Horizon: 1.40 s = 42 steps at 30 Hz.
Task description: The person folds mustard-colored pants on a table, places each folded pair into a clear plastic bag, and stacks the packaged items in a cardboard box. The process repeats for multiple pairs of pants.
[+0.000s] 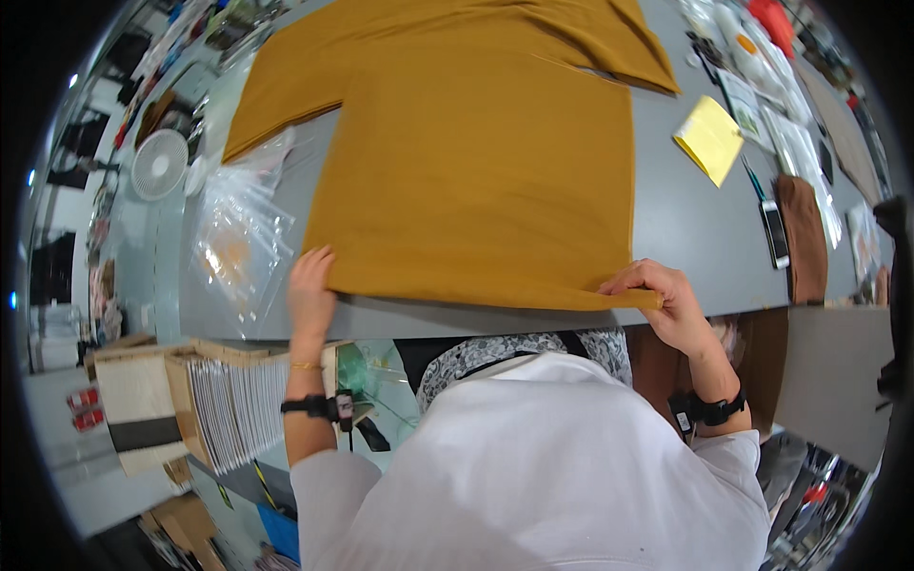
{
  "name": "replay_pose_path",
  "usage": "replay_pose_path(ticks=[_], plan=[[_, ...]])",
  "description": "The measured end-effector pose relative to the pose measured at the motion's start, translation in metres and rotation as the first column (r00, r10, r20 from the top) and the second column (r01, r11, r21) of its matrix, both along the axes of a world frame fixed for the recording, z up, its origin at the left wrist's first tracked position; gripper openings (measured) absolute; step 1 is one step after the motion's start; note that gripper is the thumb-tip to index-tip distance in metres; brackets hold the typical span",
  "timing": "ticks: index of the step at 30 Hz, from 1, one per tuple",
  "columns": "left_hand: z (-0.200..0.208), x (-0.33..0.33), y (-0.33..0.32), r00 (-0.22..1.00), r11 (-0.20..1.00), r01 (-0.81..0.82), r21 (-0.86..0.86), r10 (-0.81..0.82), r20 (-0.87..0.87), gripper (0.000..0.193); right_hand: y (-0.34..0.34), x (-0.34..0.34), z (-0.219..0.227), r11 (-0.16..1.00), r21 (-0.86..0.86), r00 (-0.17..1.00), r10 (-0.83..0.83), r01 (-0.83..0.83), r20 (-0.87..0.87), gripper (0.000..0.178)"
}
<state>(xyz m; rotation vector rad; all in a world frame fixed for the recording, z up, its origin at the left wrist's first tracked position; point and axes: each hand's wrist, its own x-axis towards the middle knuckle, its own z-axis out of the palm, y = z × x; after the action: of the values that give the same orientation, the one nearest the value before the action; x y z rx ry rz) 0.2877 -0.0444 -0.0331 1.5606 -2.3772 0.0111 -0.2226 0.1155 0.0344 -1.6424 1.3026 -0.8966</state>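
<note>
A mustard-coloured long-sleeved top point(476, 162) is spread on the grey table, its hem toward me and its sleeves reaching to the far left and far right. My left hand point(312, 287) is closed at the hem's left corner, the fingertips on the fabric. At the right corner, my right hand point(665, 303) pinches the hem between thumb and fingers, and a short end of the fabric sticks out past the grip. Between my hands the hem runs nearly straight along the front of the table. The top's far edge is cut off by the picture.
Clear plastic bags point(238, 243) lie left of the top. On the right are a yellow packet point(709, 140), a phone point(774, 234) and a folded brown cloth point(803, 238). A white fan point(160, 164) stands at the left. Below the table edge sits a box of white sheets point(238, 409).
</note>
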Motion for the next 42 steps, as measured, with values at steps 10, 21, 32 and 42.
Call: replay_pose_path(ticks=[10,21,32,42], plan=[[0.056,0.074,0.077,0.626,0.935,0.240,0.263,0.059,-0.778,0.017,0.060,-0.029,-0.042,0.838,0.064,0.823,-0.545,0.542,0.159,0.015],[-0.014,0.006,-0.116,0.511,0.753,0.055,0.656,0.543,-0.666,0.040,-0.102,-0.047,-0.083,0.779,-0.124,0.621,-0.575,0.615,-0.532,0.030],[0.023,0.058,-0.006,0.978,0.978,0.139,0.156,-0.110,-0.177,0.020,-0.015,-0.055,-0.036,0.879,-0.278,0.772,-0.474,0.387,-0.424,0.016],[-0.010,0.008,-0.241,0.988,0.988,0.044,0.147,-0.021,-0.155,0.037,-0.243,-0.093,-0.070,0.822,-0.253,0.598,-0.550,0.509,-0.584,0.058]])
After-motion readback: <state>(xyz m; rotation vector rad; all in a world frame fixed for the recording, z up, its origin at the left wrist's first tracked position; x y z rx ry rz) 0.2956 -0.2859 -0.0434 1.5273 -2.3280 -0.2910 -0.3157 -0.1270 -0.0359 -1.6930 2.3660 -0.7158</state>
